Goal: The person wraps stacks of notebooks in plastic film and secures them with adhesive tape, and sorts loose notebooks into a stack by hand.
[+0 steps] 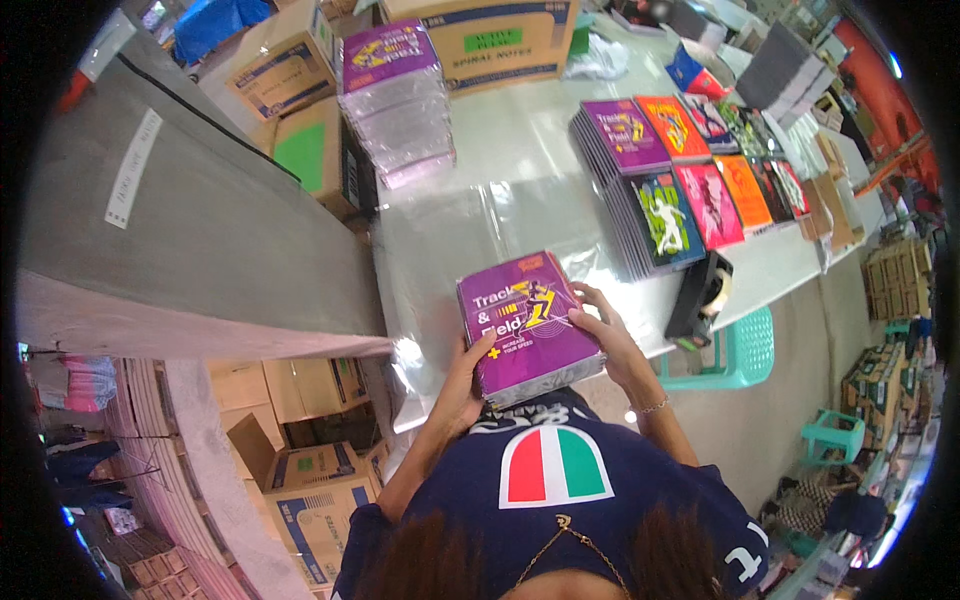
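Both my hands hold a stack of notebooks with a purple cover close to my chest, above the near edge of the table. My left hand grips the stack's near left side, thumb on the cover. My right hand clasps its right edge, fingers spread over the cover. A clear plastic sheet lies on the table just beyond the stack.
Rows of notebook stacks with coloured covers lie at the right of the table. A black tape dispenser sits by the near edge. A wrapped pile stands at the far left. Cardboard boxes line the left. A teal stool stands below.
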Demonstrator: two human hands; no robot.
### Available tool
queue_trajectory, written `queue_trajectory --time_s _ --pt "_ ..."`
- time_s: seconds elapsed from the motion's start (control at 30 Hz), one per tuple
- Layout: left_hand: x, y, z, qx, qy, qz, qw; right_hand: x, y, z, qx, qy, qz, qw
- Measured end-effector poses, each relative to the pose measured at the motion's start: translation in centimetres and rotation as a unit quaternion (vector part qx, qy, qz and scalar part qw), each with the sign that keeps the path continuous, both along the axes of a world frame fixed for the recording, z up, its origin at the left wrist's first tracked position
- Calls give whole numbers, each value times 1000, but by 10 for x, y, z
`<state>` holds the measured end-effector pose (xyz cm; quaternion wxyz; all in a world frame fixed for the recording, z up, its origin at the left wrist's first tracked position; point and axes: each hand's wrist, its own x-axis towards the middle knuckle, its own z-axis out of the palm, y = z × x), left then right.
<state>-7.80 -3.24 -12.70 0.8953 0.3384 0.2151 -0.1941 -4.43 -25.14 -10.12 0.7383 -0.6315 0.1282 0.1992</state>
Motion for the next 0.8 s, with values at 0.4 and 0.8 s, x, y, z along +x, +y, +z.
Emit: queue_trajectory --time_s 0.4,0.8 --pt "266 119 176 172 -394 184 884 281 134 151 179 -447 35 876" --pt "392 223 94 162 -290 91 939 406 233 72 70 -368 77 924"
